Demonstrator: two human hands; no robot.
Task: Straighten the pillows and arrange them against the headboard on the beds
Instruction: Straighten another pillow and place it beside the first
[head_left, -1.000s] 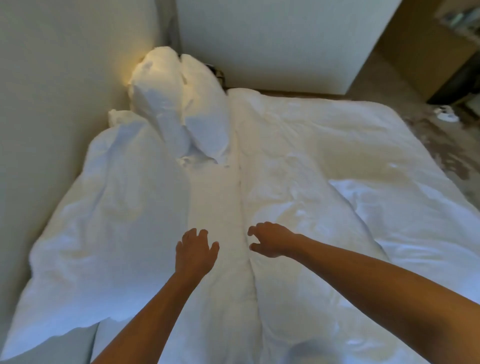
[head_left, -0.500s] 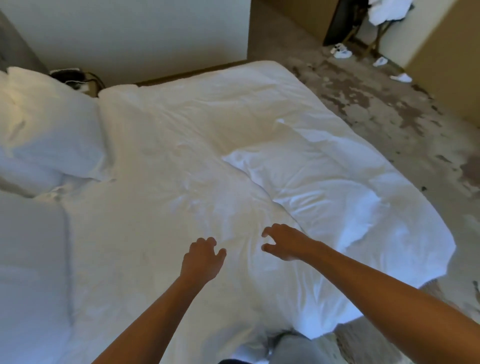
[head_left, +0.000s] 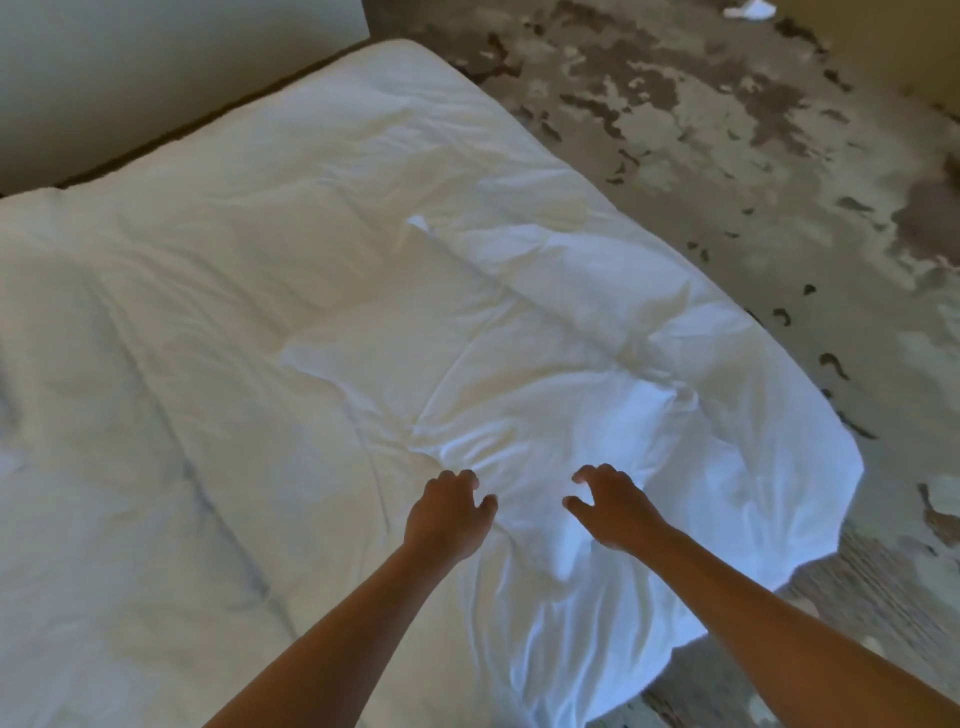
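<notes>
A white bed (head_left: 208, 312) fills most of the view. A rumpled white pillow (head_left: 597, 374) lies flat on its right side, reaching over the bed's right edge. My left hand (head_left: 449, 512) and my right hand (head_left: 610, 506) hover side by side just above the pillow's near part, fingers spread and curled, holding nothing. The pillows that stood at the far left are out of view. A pale upholstered panel (head_left: 156, 67) stands along the bed's far edge.
Worn, patchy floor (head_left: 753, 156) runs along the bed's right side. A small white item (head_left: 748, 9) lies on the floor at the top right. A dark gap (head_left: 208, 124) separates the bed from the panel.
The view has swung right, away from the stacked pillows, onto the bed's right side. Both hands have moved with it and now hover over the flat pillow.
</notes>
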